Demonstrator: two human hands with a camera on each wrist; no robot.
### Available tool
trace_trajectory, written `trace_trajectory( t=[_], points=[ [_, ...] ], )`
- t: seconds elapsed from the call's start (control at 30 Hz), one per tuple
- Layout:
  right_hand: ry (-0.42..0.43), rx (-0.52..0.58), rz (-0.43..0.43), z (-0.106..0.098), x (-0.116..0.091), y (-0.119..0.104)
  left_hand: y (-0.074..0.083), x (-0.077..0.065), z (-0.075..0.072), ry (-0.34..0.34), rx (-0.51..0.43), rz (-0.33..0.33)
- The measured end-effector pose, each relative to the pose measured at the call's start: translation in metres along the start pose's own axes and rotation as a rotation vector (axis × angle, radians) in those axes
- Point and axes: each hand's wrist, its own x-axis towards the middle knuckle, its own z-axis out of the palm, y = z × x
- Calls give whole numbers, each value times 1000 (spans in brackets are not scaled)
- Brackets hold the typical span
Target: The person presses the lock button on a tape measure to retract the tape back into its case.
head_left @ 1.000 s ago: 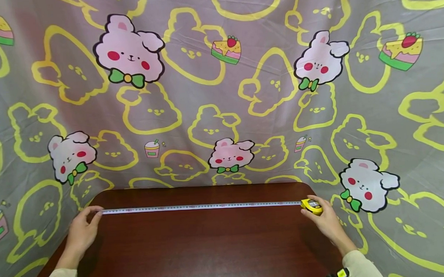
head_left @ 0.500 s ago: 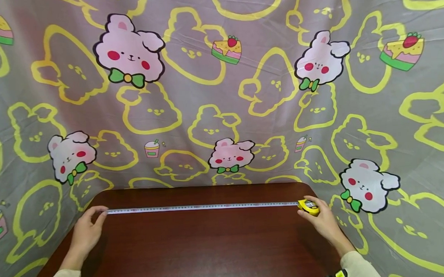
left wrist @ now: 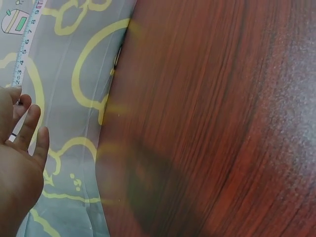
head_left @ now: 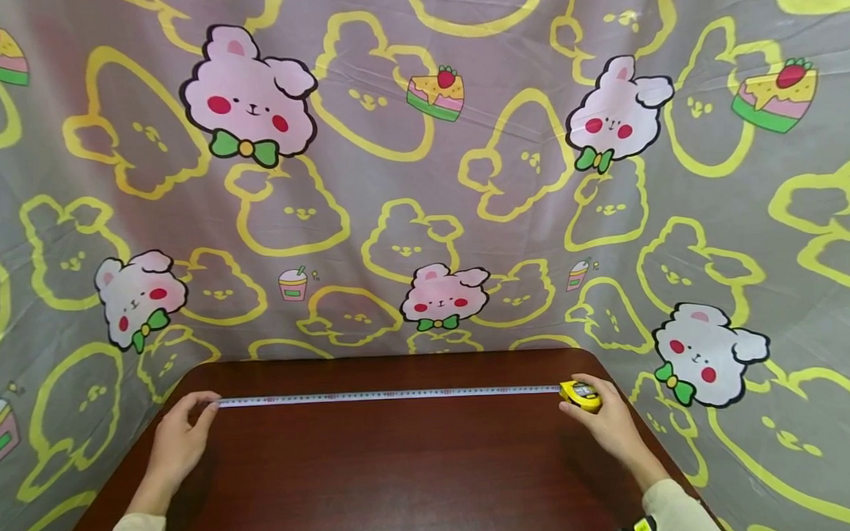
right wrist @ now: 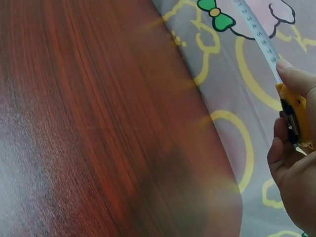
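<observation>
A white tape measure blade (head_left: 390, 396) stretches straight from side to side above the brown table in the head view. At its left end, my left hand (head_left: 181, 434) pinches the tip between thumb and forefinger. My right hand (head_left: 606, 419) grips the yellow tape measure case (head_left: 581, 396), from which the blade comes out. In the left wrist view the blade (left wrist: 24, 49) shows low numbers near the fingertips, and the other fingers of the left hand (left wrist: 22, 163) are spread. The right wrist view has the case (right wrist: 295, 113) partly covered by the right hand (right wrist: 296, 182), its thumb at the blade's exit.
The dark wood table (head_left: 404, 477) has rounded far corners. A grey curtain (head_left: 365, 174) with yellow outlines and printed rabbits hangs behind it and along both sides, close to the table's edges.
Both hands have moved inward, the left to the right and the right to the left. The stretch of blade between them is shorter.
</observation>
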Motion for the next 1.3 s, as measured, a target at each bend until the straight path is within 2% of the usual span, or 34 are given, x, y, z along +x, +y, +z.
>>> trace_trajectory(
  t=[0.37, 0.6, 0.8, 1.3],
  points=[
    [10, -4, -34, 11, 2, -11, 8, -1, 11, 13, -29, 36],
    [10, 6, -67, 17, 3, -17, 17, 2, 20, 45, 14, 101],
    [6, 29, -76, 23, 5, -22, 22, 3, 24, 53, -5, 163],
    [-23, 58, -71, 35, 4, -37, 31, 4, 33, 37, -11, 200]
  ],
)
